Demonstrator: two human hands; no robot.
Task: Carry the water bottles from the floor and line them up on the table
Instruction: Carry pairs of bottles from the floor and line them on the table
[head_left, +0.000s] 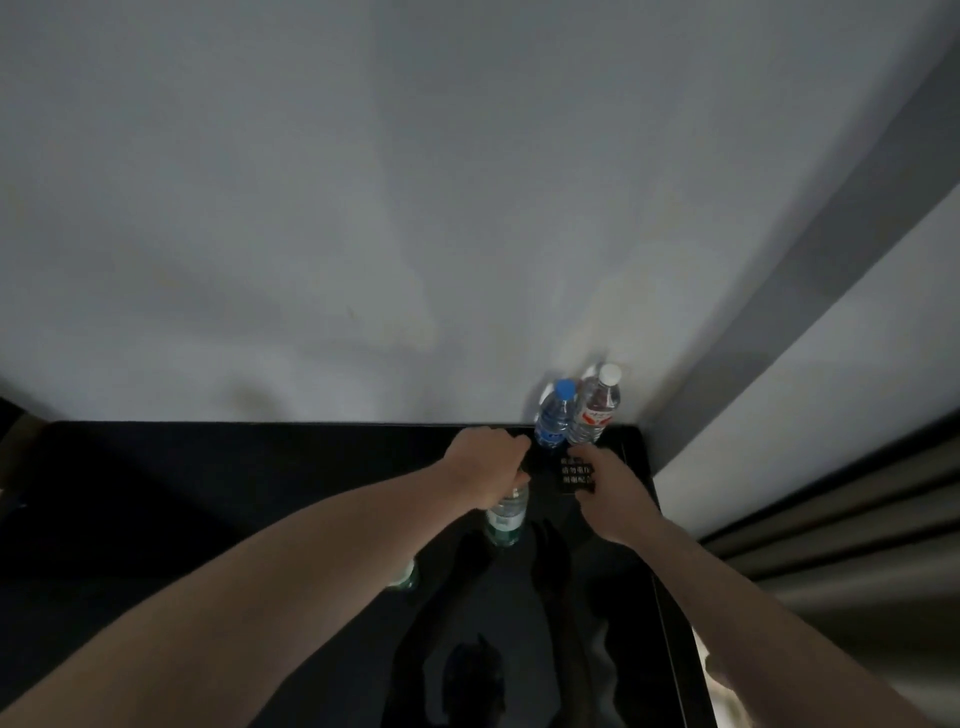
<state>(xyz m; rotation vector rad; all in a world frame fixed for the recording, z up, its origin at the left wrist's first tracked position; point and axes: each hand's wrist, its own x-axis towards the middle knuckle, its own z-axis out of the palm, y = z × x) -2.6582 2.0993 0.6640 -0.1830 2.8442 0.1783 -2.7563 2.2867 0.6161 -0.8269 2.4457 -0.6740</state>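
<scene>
Two water bottles stand together at the table's (291, 467) back right corner by the wall: one with a blue cap (553, 415) and one with a white cap and red label (595, 405). My left hand (485, 462) grips the top of a green-labelled bottle (506, 514) that stands on the black table. A second green-tinted bottle (406, 578) shows partly under my left forearm. My right hand (610, 491) has thumb and fingers curled round a dark item with a black label in white characters (575, 474). Its outline is lost against the table.
The table is glossy black and reflects my arms and body. A white wall (415, 208) runs along its back edge. The table's right edge (667, 597) lies close to grey curtain folds (841, 545).
</scene>
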